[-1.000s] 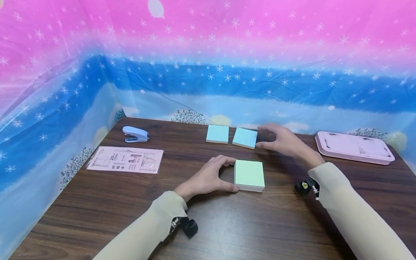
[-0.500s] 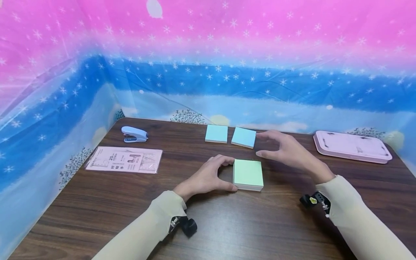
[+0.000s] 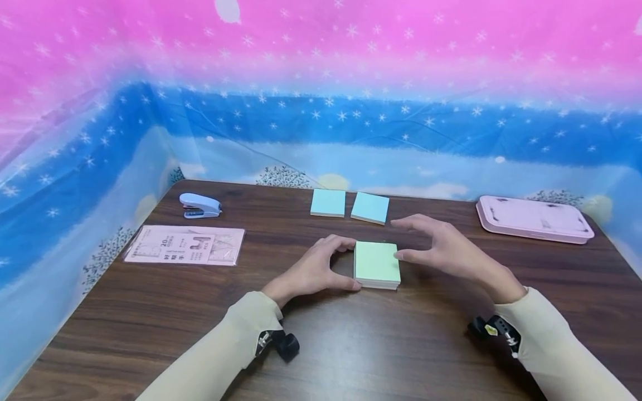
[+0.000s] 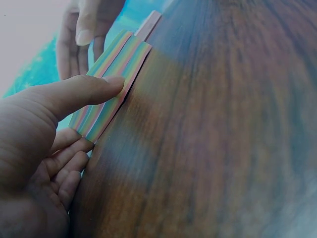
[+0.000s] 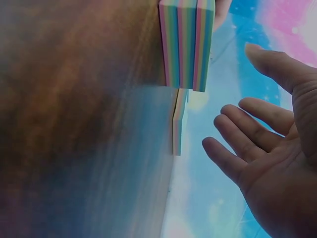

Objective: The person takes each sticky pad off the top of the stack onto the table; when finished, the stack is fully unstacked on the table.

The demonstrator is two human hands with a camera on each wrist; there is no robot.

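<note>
My left hand [image 3: 311, 271] grips the pad stack [image 3: 377, 263]; right of it, my right hand [image 3: 453, 250] hangs spread; squaring seems underway, likely calling for a gentle right-side press.

"What is hanging behind the desk [image 3: 150, 328]?"

"A big cloth [image 3: 301, 135] is hanging there, going pink on top, then blue, then pale blue. White snowflakes [image 3: 343, 116] are dotting it, and little bushes [image 3: 283, 176] are showing near the bottom."

"How is the desk looking?"

"It's showing dark brown wood stripes [image 3: 100, 340], and light is making a soft white shine [image 3: 346, 351] on it."
</note>
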